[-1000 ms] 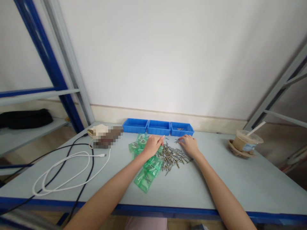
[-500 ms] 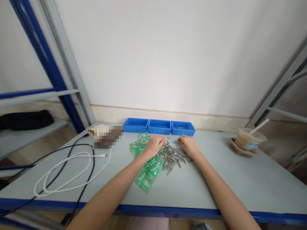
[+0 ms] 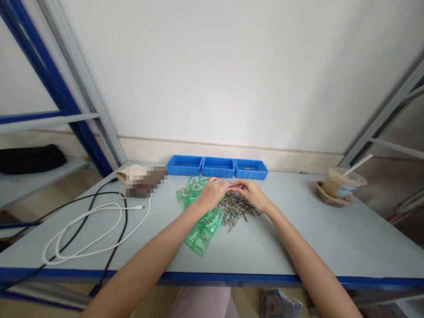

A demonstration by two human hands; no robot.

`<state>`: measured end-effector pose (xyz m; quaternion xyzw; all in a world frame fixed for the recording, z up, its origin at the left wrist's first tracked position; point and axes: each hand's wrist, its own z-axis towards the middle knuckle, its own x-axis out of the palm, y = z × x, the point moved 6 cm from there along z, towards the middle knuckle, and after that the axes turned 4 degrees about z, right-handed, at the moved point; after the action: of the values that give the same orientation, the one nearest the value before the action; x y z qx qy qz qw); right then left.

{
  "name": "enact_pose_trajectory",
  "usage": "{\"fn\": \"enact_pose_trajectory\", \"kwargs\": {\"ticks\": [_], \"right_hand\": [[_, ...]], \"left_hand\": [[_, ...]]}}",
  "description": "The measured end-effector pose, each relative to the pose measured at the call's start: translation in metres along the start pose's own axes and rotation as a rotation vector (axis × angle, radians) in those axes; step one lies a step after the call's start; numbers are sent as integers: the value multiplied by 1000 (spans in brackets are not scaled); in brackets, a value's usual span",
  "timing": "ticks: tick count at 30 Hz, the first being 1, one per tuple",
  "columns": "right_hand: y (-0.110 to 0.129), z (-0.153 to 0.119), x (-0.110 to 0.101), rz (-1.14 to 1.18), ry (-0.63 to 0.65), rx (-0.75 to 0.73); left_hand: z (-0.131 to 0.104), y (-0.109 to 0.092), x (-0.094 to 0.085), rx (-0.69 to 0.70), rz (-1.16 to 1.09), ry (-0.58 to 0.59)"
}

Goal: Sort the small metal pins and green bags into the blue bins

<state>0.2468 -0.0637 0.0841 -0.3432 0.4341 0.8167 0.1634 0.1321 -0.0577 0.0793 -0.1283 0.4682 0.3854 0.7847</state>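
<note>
Above a loose pile of thin metal rods, some silvery and some brassy, the fingertips of my two hands meet. My left hand is closed in a pinch, its wrist passing over green plastic packets that hold small metal pieces. From the other side, my right hand is closed too, thumb and fingers drawn together against the left fingertips. Whatever lies between the fingers is too small to make out. Behind the hands is the right blue tray, with a few thin metal pieces inside.
The middle blue tray and left blue tray complete the row along the wall. A white cable and black cables lie at left, near a partly blurred brown object. At right, a plastic cup with a straw sits in a cardboard holder.
My right hand has moved left from the pile's far right side to meet my left hand's fingertips. The whole view has shifted slightly.
</note>
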Motion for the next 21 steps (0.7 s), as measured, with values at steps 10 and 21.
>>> {"fn": "enact_pose_trajectory", "kwargs": {"ticks": [10, 21], "right_hand": [[14, -3, 1, -670, -35, -117], [10, -3, 6, -674, -3, -137]], "left_hand": [[0, -1, 2, -72, -270, 11], [1, 3, 2, -59, -230, 52]]}}
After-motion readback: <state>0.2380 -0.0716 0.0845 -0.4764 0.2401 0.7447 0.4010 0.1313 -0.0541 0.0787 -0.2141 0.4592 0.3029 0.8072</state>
